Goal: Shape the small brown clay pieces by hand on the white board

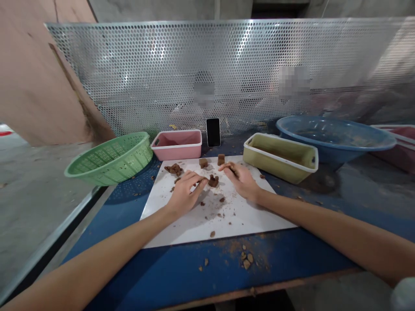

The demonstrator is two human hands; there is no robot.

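Observation:
A small notched lump of brown clay (213, 181) sits on a white board (191, 231), between my two hands. My left hand (186, 190) is at its left, thumb and index finger drawn together in a pinch with the tips close to the lump. Anything between those tips is too small to make out. My right hand (240, 179) is above and right of the lump, fingers curled and stained dark brown; what they grip is hidden. Behind stand two shaped clay blocks, one left (203, 163) and one right (221, 159). A rough clay heap (173, 169) lies beyond my left hand.
Along the back stand a green basket (108, 160), a pink bin (178, 151), an upright phone (213, 132), a yellow-green bin (279, 162) and a blue basin (337, 134). A perforated metal panel (168, 77) rises behind. Crumbs dot the board and blue table (155, 276).

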